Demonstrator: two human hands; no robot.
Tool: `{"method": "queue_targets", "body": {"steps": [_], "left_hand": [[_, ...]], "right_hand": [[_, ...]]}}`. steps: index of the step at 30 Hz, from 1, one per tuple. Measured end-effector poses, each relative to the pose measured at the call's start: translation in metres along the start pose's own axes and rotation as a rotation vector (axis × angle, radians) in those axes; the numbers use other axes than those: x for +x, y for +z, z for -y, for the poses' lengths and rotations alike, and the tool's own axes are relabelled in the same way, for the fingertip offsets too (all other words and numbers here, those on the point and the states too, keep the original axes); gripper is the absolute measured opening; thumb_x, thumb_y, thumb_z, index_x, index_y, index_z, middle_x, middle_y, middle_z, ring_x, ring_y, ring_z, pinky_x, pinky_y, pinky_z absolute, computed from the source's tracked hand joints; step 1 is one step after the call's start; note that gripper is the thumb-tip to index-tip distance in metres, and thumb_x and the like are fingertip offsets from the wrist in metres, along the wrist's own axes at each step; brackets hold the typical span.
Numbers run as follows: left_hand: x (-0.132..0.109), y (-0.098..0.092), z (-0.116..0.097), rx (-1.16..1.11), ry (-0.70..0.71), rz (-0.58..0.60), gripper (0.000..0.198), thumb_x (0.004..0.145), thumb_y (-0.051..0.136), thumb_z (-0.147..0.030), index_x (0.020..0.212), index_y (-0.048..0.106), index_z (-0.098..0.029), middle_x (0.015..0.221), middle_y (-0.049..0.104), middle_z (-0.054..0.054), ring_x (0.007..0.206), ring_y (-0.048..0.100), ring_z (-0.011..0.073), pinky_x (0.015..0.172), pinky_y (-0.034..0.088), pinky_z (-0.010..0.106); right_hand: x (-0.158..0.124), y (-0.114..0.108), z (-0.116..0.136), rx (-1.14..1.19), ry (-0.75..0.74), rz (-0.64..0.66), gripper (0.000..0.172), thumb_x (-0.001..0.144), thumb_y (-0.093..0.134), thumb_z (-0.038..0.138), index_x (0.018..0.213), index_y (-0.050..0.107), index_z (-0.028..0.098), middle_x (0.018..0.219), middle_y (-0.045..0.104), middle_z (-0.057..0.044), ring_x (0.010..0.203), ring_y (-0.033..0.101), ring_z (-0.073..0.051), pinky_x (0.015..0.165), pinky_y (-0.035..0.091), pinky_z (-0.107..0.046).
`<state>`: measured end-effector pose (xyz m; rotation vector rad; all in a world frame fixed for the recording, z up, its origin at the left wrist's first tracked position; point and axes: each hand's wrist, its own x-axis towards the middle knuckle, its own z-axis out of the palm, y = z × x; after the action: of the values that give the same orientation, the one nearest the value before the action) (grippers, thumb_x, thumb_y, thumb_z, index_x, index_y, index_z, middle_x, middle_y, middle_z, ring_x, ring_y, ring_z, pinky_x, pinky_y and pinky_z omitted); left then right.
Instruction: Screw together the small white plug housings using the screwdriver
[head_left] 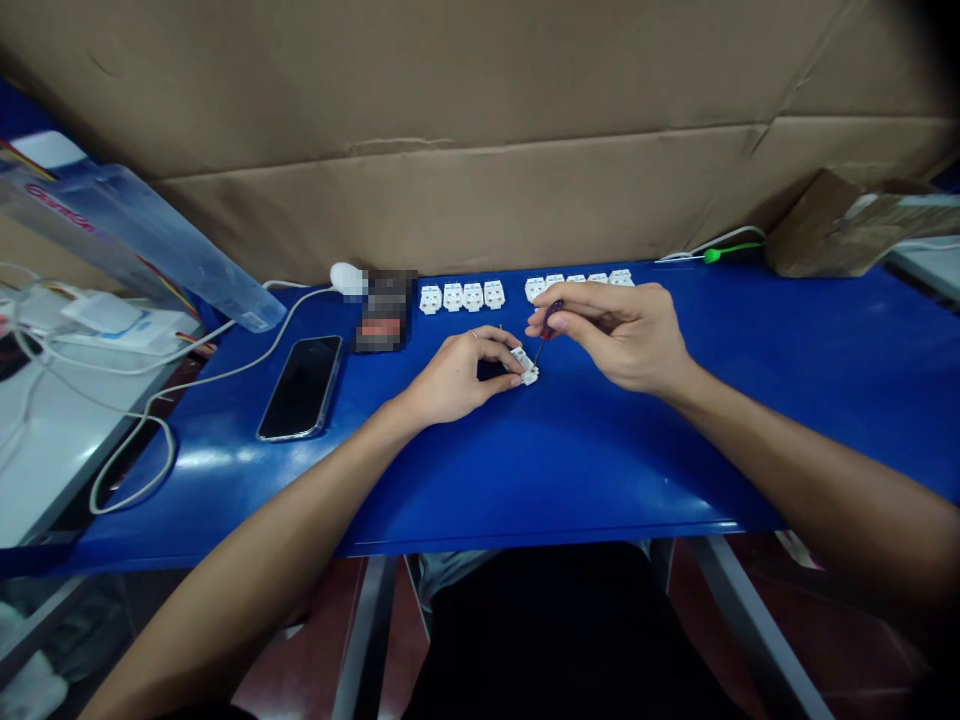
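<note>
Between the thumb and fingers of my left hand is a small white plastic part, held low over the blue table. My right hand grips the dark red handle of a screwdriver. Its thin shaft points down, with the tip at the white part; whether it sits in a screw is too small to tell. Behind my hands, similar white plastic pieces stand in a row. A second group of white pieces is partly hidden by my right hand.
A smartphone lies left on the blue table, near a blurred dark item. White cables loop across the left side beside a clear plastic container. At the back right are a cardboard box and a green-tipped cable.
</note>
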<state>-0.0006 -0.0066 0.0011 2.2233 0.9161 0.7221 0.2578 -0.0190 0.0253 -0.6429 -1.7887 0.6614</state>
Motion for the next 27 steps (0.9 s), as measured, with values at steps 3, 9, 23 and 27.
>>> {"method": "queue_targets", "body": {"steps": [3, 9, 23, 27], "left_hand": [[0.000, 0.001, 0.000, 0.020, -0.006, -0.003, 0.010, 0.098, 0.086, -0.023, 0.105, 0.091, -0.027, 0.133, 0.082, 0.007, 0.125, 0.080, 0.0270, 0.119, 0.060, 0.049], [0.000, 0.001, -0.002, 0.012, 0.015, -0.009, 0.007, 0.100, 0.085, -0.022, 0.103, 0.090, -0.025, 0.131, 0.082, 0.008, 0.121, 0.081, 0.0258, 0.114, 0.063, 0.045], [0.000, 0.007, -0.004, -0.005, -0.018, -0.045, 0.008, 0.097, 0.086, -0.019, 0.099, 0.090, -0.025, 0.124, 0.082, 0.007, 0.122, 0.080, 0.0267, 0.113, 0.062, 0.046], [0.000, 0.007, -0.004, -0.013, -0.017, -0.060, 0.008, 0.096, 0.087, -0.019, 0.099, 0.091, -0.025, 0.122, 0.083, 0.008, 0.124, 0.080, 0.0268, 0.113, 0.062, 0.046]], "right_hand": [[-0.001, 0.003, 0.003, -0.095, -0.013, -0.076, 0.018, 0.103, 0.082, 0.029, 0.119, 0.090, 0.025, 0.106, 0.092, 0.000, 0.087, 0.090, -0.018, 0.088, 0.078, -0.032], [-0.002, 0.010, 0.010, -0.278, -0.067, -0.141, 0.016, 0.101, 0.083, 0.025, 0.115, 0.092, 0.025, 0.108, 0.093, 0.000, 0.087, 0.091, -0.020, 0.084, 0.076, -0.032], [-0.004, 0.012, 0.009, -0.217, -0.018, -0.085, 0.024, 0.106, 0.078, 0.027, 0.126, 0.091, 0.028, 0.115, 0.092, -0.001, 0.095, 0.092, -0.021, 0.093, 0.078, -0.035], [-0.005, 0.007, 0.006, -0.168, -0.044, -0.027, 0.030, 0.107, 0.075, 0.024, 0.135, 0.087, 0.026, 0.127, 0.091, -0.004, 0.102, 0.091, -0.021, 0.096, 0.078, -0.034]]}}
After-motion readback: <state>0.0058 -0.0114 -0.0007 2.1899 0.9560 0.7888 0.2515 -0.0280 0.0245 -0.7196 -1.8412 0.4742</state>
